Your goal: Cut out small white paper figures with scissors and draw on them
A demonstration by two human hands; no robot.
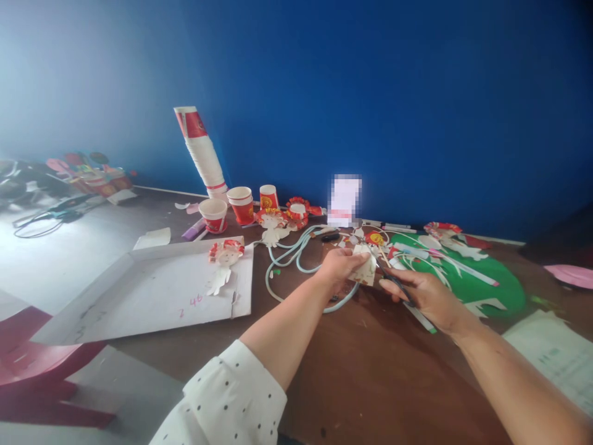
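My left hand (339,269) pinches a small piece of pale paper (365,271) between thumb and fingers, above the brown table. In my right hand (424,295) is a slim dark tool that looks like scissors (383,267), its tip at the paper's right edge. Behind both hands lie a loop of pale blue cable (296,247) and small paper scraps. Just right of the paper, a green round sheet (491,278) carries white paper cut-outs and a pen (472,271).
A leaning stack of paper cups (206,157) and several loose cups (213,216) stand by the blue wall. At left, a white board (157,296) holds a paper figure (225,272) with a red frill. Printed sheets (551,352) lie at right, a red stool (50,377) at lower left.
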